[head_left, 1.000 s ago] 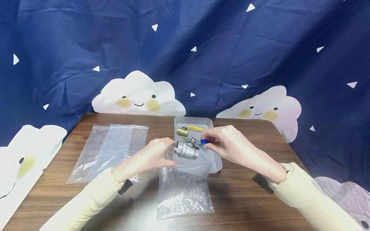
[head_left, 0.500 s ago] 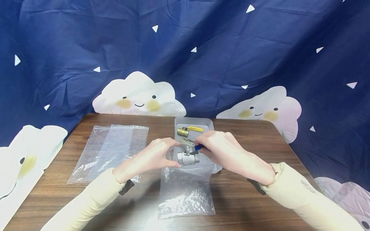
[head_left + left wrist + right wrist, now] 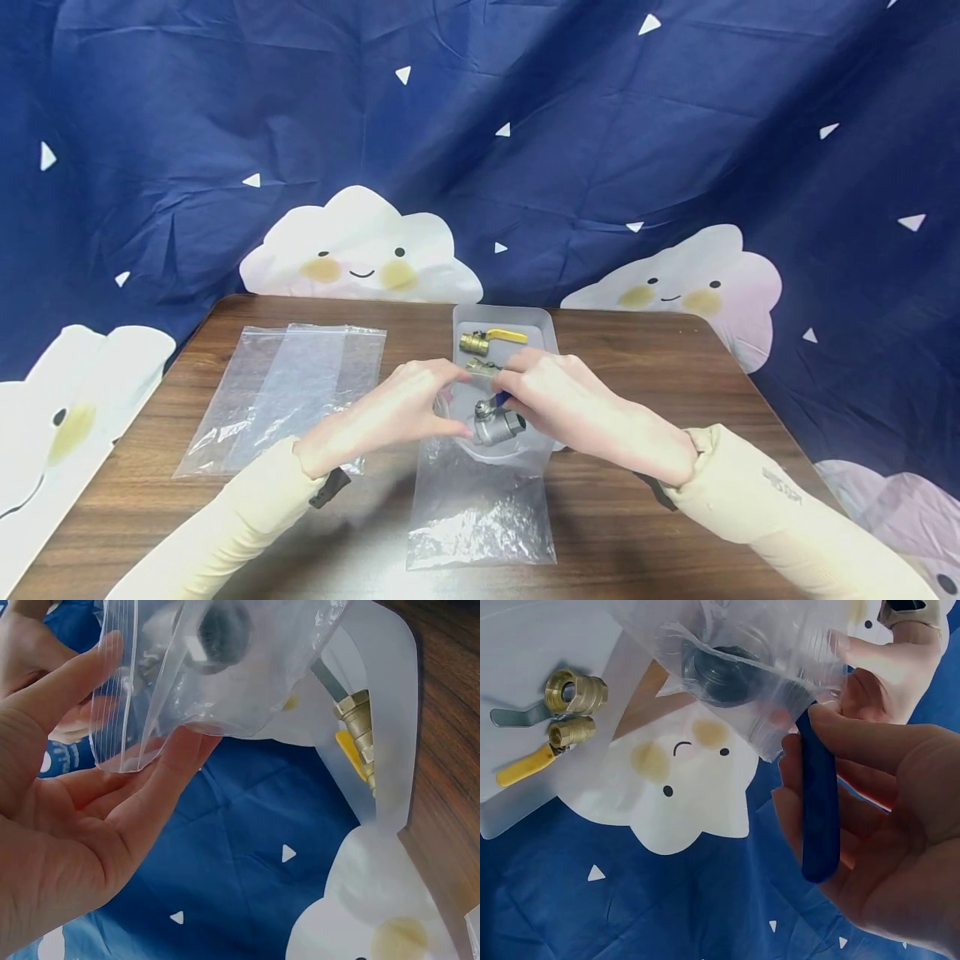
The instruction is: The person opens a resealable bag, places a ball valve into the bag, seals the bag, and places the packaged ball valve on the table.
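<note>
My right hand pinches the blue lever handle of a steel ball valve, thumb on one side and fingers on the other. Through the clear plastic of a zip bag, the valve's round threaded end shows in both wrist views, so the body lies within the bag's upper part. My left hand holds that bag at its zip edge, with the thumb apart from the fingers and the bag's mouth between them. The bag's lower part hangs toward me, flat and without contents.
Behind the hands stands a pale plastic tray. In it lie a brass valve with a yellow lever and another brass valve with a grey lever. Flat clear zip bags lie on the wooden table at left.
My right hand has moved left and slightly down, taking the steel valve from above the tray down into the bag's mouth and tilting it. The left hand has stayed nearly still.
</note>
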Available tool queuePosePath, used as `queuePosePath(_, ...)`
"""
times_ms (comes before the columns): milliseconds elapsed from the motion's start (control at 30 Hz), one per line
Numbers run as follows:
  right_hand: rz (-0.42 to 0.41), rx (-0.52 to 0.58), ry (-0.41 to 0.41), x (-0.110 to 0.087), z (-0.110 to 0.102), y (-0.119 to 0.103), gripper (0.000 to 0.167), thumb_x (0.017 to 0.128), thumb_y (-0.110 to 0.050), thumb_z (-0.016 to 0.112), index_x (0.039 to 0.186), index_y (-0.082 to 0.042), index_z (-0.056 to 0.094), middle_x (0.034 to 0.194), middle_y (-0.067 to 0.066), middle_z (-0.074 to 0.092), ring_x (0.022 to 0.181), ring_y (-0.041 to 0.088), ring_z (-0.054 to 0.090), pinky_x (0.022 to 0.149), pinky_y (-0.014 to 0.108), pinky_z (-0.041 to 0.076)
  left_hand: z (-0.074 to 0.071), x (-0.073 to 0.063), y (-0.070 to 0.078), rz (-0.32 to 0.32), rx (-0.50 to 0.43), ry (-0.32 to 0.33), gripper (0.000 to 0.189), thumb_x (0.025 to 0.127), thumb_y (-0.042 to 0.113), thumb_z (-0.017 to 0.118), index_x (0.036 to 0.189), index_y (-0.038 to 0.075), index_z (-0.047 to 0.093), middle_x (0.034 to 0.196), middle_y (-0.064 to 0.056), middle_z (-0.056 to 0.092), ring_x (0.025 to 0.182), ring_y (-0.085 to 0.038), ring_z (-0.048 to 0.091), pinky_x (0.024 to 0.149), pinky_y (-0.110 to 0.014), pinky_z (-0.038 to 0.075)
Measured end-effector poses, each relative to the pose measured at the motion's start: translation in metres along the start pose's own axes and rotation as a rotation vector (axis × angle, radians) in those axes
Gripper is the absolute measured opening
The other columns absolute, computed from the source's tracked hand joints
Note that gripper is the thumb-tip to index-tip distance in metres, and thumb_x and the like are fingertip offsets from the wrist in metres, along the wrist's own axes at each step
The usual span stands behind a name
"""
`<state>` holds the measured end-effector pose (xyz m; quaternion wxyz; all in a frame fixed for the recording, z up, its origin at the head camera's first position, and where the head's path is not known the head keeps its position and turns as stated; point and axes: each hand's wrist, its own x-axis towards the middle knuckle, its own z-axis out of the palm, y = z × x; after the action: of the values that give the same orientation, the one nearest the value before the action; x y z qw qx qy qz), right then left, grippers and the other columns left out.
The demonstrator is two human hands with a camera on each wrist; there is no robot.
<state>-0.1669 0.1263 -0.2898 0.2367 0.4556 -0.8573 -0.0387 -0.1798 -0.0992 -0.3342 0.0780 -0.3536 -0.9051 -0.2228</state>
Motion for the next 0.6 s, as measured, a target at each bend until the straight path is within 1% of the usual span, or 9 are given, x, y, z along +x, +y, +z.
queuePosePath(167, -0.023, -0.004, -0.038, 0.001, 0.003, -0.002, 0.016, 0.073, -0.013, 0.085, 0.083, -0.018, 0.073, 0.077, -0.004, 0.063, 0.073, 0.013, 0.063, 0.056, 0.026, 0.054, 0.0, 0.0, 0.001, 0.013, 0.005, 0.016, 0.06, 0.073, 0.037, 0.085, 0.121, 0.005, 0.067, 0.113, -0.005, 0.073, 0.093, -0.016, 0.067, 0.084, -0.034, 0.055)
queuePosePath(333, -0.059, 0.008, -0.112, 0.002, 0.006, -0.005, 0.013, 0.074, -0.009, 0.082, 0.081, -0.017, 0.074, 0.075, -0.005, 0.065, 0.074, 0.014, 0.062, 0.055, 0.026, 0.052, 0.001, 0.0, 0.002, 0.025, 0.021, 0.029, 0.058, 0.074, 0.037, 0.085, 0.119, 0.005, 0.067, 0.111, -0.004, 0.074, 0.091, -0.015, 0.067, 0.082, -0.033, 0.055)
queuePosePath(467, -0.113, 0.002, -0.18, 0.002, 0.008, -0.008, 0.017, 0.074, -0.003, 0.079, 0.082, -0.016, 0.073, 0.074, -0.004, 0.066, 0.075, 0.014, 0.062, 0.057, 0.027, 0.053, 0.0, 0.0, 0.003, 0.026, 0.02, 0.034, 0.057, 0.073, 0.037, 0.085, 0.118, 0.006, 0.068, 0.107, -0.003, 0.074, 0.086, -0.012, 0.066, 0.078, -0.03, 0.054)
queuePosePath(600, -0.148, -0.027, -0.226, 0.002, 0.012, -0.011, 0.021, 0.073, 0.002, 0.076, 0.079, -0.016, 0.069, 0.07, -0.003, 0.064, 0.073, 0.015, 0.063, 0.056, 0.029, 0.053, 0.001, 0.001, 0.004, 0.038, 0.006, 0.034, 0.058, 0.072, 0.036, 0.086, 0.117, 0.003, 0.067, 0.105, -0.005, 0.074, 0.083, -0.012, 0.066, 0.075, -0.026, 0.055)
